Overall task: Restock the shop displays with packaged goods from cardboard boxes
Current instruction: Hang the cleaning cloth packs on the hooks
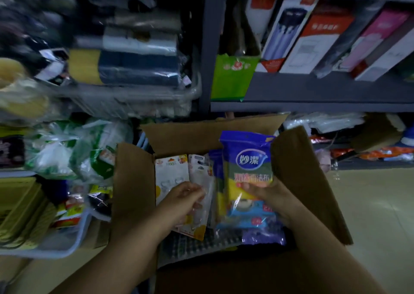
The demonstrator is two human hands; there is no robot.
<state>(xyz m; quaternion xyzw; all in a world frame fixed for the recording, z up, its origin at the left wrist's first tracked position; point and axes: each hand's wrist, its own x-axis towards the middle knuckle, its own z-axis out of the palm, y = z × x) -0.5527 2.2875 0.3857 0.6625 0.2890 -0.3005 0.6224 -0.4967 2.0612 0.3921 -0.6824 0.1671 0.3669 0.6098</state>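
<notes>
Sponge pack [247, 166] — blue-topped, yellow-green, upright in right hand [266, 195]

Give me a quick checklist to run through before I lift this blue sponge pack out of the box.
1. Right hand holds the blue sponge pack: ok.
2. Left hand is busy, fingers on a clear hook packet: not ok.
3. Cardboard box flaps open: ok.
4. Pack free of the goods below it: cannot tell.
5. Free spot on the grey shelf: cannot tell.
</notes>
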